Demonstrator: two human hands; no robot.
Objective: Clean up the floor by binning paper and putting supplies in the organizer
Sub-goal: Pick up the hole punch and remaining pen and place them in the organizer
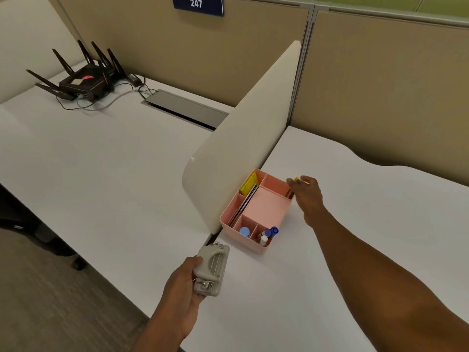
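A pink organizer [266, 209] with several compartments stands on the white desk against a cream divider. It holds yellow sticky notes [250, 184], a dark notebook, a blue-capped bottle [245, 231] and markers [270, 233]. My left hand [182, 288] grips a grey hole punch [212, 270] just in front of the organizer's near corner. My right hand [308, 196] hovers at the organizer's far right edge, its fingers pinching small pencils or pens with a yellow tip [295, 180] over the back right compartment.
The cream divider [243, 138] splits two white desks. A black router [83, 81] with antennas and cables sits at the back left, beside a grey cable hatch [185, 107]. Tan partition walls stand behind. Carpet and a chair base show at lower left.
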